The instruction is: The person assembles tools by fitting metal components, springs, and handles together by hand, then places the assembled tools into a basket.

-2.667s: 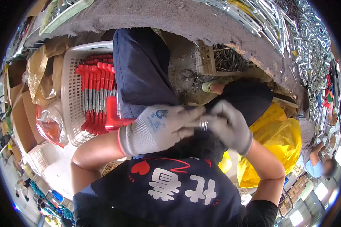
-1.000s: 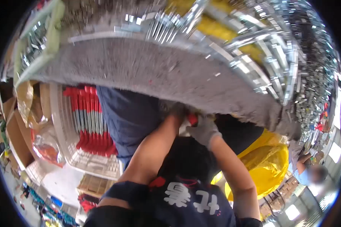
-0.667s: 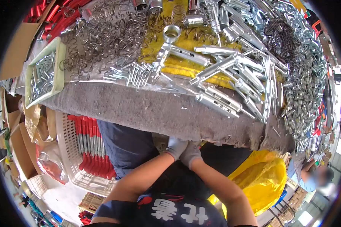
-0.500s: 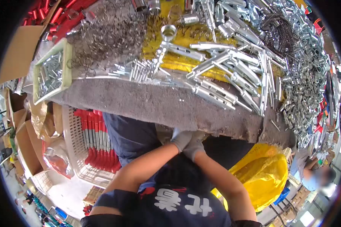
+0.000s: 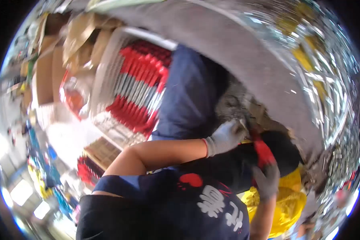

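Observation:
My right hand (image 5: 267,180), in a grey glove, is closed around one end of a long red part (image 5: 262,149). The rest of that part points up toward the bench edge, over my dark-clothed lap, and motion blur hides its exact kind. My left hand (image 5: 225,138), also gloved, is held up and left of the red part. Its fingers are curled together near the part's upper end; what they pinch, if anything, cannot be made out.
A white plastic basket (image 5: 104,76) at left holds several stacked red-and-silver tools (image 5: 137,90). Above my lap runs the cloth-covered bench edge (image 5: 264,60), with blurred metal parts (image 5: 324,76) on it. Cardboard boxes (image 5: 48,76) stand left; a yellow bag (image 5: 288,204) lies right.
The view has swung left and down toward the basket. My hands, together under the bench edge before, are now apart over my lap, and a red part shows in my right hand.

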Demonstrator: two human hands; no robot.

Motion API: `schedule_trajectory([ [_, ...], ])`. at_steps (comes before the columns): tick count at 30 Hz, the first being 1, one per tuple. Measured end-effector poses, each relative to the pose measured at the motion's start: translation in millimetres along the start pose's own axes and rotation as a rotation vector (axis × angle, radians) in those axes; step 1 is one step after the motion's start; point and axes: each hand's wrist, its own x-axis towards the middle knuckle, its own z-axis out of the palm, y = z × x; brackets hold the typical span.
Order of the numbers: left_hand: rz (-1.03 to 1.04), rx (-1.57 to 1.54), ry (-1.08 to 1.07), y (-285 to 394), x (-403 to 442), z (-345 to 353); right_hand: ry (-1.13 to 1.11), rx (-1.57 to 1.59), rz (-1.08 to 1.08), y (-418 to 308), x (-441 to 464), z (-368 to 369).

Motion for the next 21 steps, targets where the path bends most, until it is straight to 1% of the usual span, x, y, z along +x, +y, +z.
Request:
schedule_trajectory([
  [1, -0.232, -0.203, -0.202, 17, -15, -5, -0.047, 0.222, 0.255, -3, -27, -15],
  [2, -0.230, 0.429, -0.445, 89, -32, 4, -0.003, 0.476, 0.197, -2, -42, -12],
  [3, 0.030, 0.190, -0.386, 110, -47, 19, -0.202, 0.705, 0.019, 46, -57, -24],
  [4, 0.303, -0.044, -0.322, 119, -57, 38, -0.138, 0.779, 0.045, 40, -53, -5],
  [6, 0.133, -0.564, -0.200, 140, -59, 50, 0.009, 0.923, 0.101, 9, -50, 41],
  [7, 0.255, -0.529, -0.134, 151, -65, 25, -0.093, 0.768, 0.087, 0, -46, 54],
  [8, 0.219, -0.442, -0.001, 172, -81, -4, -0.272, 0.764, -0.033, -24, -35, 68],
  [9, 0.298, -0.253, 0.135, 174, -91, -36, -0.322, 0.771, -0.127, -41, -18, 87],
  [10, 0.211, -0.063, 0.213, 182, -111, -78, -0.368, 0.779, -0.223, -52, -8, 102],
  [11, 0.160, 0.170, 0.268, 170, -124, -127, -0.361, 0.734, -0.229, -55, -6, 104],
  [12, 0.169, 0.363, 0.437, 152, -141, -169, -0.350, 0.689, -0.234, -55, -2, 103],
  [13, 0.047, 0.774, 0.704, 157, -153, -204, -0.319, 0.587, -0.297, -54, 0, 101],
  [14, 0.017, 0.898, 0.791, 117, -168, -259, -0.288, 0.527, -0.261, -53, 1, 98],
  [15, 0.024, 0.861, 0.856, 89, -187, -297, -0.257, 0.467, -0.223, -51, 1, 94],
  [16, -0.049, 1.047, 0.926, 69, -207, -327, -0.224, 0.412, -0.181, -50, 1, 93],
  [17, -0.208, 1.162, 0.901, 40, -228, -359, -0.214, 0.361, -0.211, -50, 0, 95],
  [18, -0.180, 1.235, 0.913, 6, -245, -384, -0.204, 0.352, -0.198, -50, 0, 97],
  [20, -0.296, 1.294, 0.872, -33, -268, -401, -0.187, 0.333, -0.164, -49, -3, 101],
  [21, -0.410, 1.277, 0.800, -47, -273, -403, -0.199, 0.368, -0.109, -53, -3, 103],
])
